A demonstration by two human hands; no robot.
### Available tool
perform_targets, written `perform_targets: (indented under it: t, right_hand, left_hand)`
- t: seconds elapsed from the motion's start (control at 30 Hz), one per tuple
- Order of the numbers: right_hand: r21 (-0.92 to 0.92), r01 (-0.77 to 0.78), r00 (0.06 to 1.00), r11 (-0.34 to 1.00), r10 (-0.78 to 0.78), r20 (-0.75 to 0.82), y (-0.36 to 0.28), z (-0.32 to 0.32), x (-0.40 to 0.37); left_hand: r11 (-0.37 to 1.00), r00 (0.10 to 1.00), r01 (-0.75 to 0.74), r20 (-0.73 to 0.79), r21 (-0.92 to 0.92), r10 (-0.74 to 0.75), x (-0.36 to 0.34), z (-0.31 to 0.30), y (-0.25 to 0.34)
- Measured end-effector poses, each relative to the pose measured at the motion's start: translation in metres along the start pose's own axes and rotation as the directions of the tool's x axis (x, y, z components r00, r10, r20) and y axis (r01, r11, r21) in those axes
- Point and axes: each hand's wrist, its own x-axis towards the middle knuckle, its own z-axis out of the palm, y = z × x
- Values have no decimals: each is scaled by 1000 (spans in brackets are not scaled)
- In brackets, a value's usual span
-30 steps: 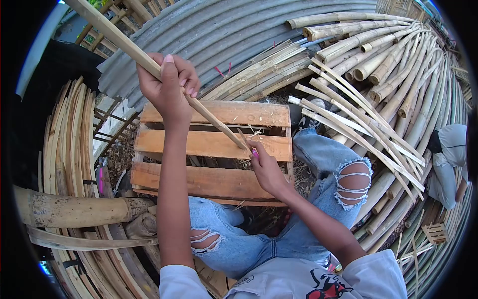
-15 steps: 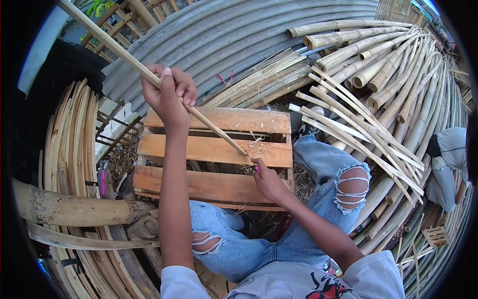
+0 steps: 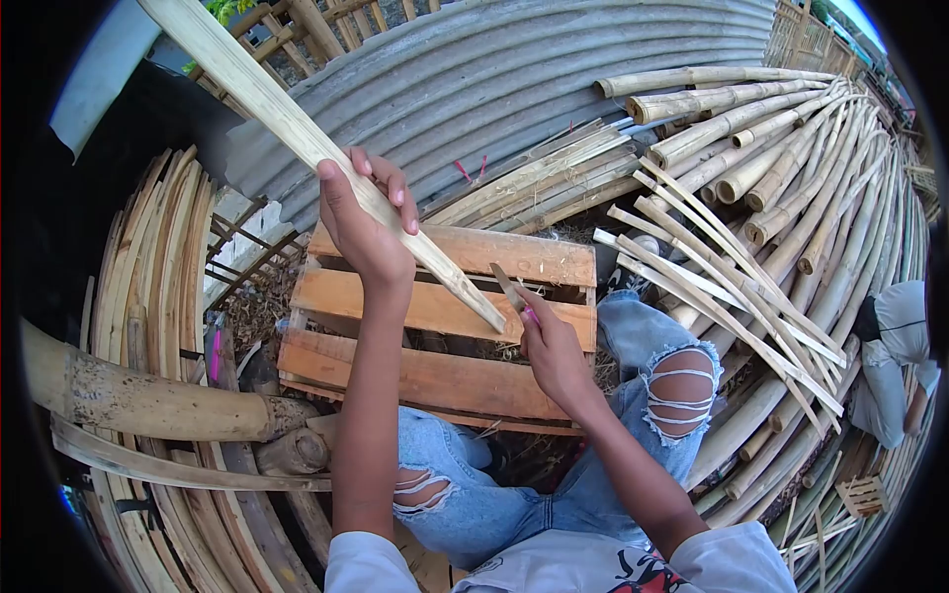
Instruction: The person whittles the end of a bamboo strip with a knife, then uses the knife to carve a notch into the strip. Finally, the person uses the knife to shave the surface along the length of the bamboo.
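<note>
My left hand [image 3: 371, 217] is closed round a long split bamboo strip [image 3: 287, 109], its pale flat face turned up. The strip slants from the upper left down to its lower end over a slatted wooden crate [image 3: 435, 376]. In my right hand [image 3: 554, 346] is a knife [image 3: 508, 287] with a short blade pointing up and left; a bit of pink shows at its handle. The blade sits just right of the strip's lower end, apart from it. Fingers hide most of the handle.
Bamboo poles [image 3: 692, 104] are heaped at the right, with loose split strips [image 3: 722, 277] on top. Corrugated metal sheeting [image 3: 494, 79] stands behind. A thick bamboo pole [image 3: 168, 405] and stacked strips [image 3: 148, 267] lie left. Another person [image 3: 895, 346] bends at far right.
The strip has been turned from its narrow edge to its broad face. My right hand has moved slightly up and right, and the knife blade now shows clear of the strip.
</note>
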Motion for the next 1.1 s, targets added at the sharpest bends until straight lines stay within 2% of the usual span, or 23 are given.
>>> perform_targets:
  t: [0.07, 0.13, 0.23, 0.27, 0.3, 0.37, 0.5, 0.63, 0.77, 0.83, 0.9, 0.93, 0.97, 1.0, 1.03, 1.1]
  right_hand:
    - [14, 30, 1000, 999, -30, 3, -26, -3, -4]
    - [-11, 180, 979, 984, -180, -100, -48, -1, -9]
    - [-63, 144, 976, 988, -152, -158, -26, 32, -12]
    - [-3, 91, 984, 996, -91, -152, -21, 36, -12]
    - [-9, 101, 984, 995, -102, -147, -23, 34, -10]
    - [-130, 117, 985, 985, -131, -110, -29, 29, -10]
    - [-276, 177, 970, 945, -215, -111, -49, 25, -13]
    - [-360, 130, 972, 924, -191, -139, -31, 34, -14]
    - [-455, 139, 984, 880, -173, -33, -57, 18, -12]
    - [-456, 168, 977, 874, -210, -44, -41, 26, -12]
    - [-569, 28, 1000, 822, -21, 19, -6, 37, -10]
    - [-561, -26, 996, 828, 71, 59, -1, 33, -10]
    - [-564, -22, 996, 825, 64, 55, 5, 31, -4]
    - [-409, 29, 1000, 912, -22, 22, -8, 23, -2]
    - [-242, 79, 996, 967, -87, -22, -21, 14, -4]
    - [-178, 125, 991, 976, -132, -28, -38, 13, -6]
  left_hand:
    - [999, 1000, -19, 6, 26, 19, -3, 2, 0]
    - [996, 993, -67, 103, 61, 61, -7, 4, 0]
    - [991, 988, -124, 101, 40, 120, -12, 12, -6]
    - [990, 985, -143, 94, 10, 142, -13, 14, -7]
    - [988, 984, -154, 88, 9, 153, -12, 16, -5]
    - [970, 992, -124, 36, 207, 120, -15, 18, 0]
    - [988, 996, -86, 34, 125, 82, -7, 8, -4]
    - [991, 995, -101, 31, 83, 99, -11, 10, -3]
    - [993, 997, -75, 36, 89, 72, -12, 15, -2]
    - [986, 995, -75, 81, 147, 63, -11, 18, -2]
    - [985, 991, -87, 113, 150, 70, -15, 19, -1]
    - [989, 986, -107, 138, 99, 93, -15, 20, -2]
    - [992, 981, -121, 159, 47, 112, -15, 21, -5]
    - [986, 980, -94, 185, 138, 68, -16, 23, -1]
    - [988, 984, -66, 173, 140, 42, -19, 25, 0]
    - [989, 969, -86, 241, 118, 55, -19, 30, 0]
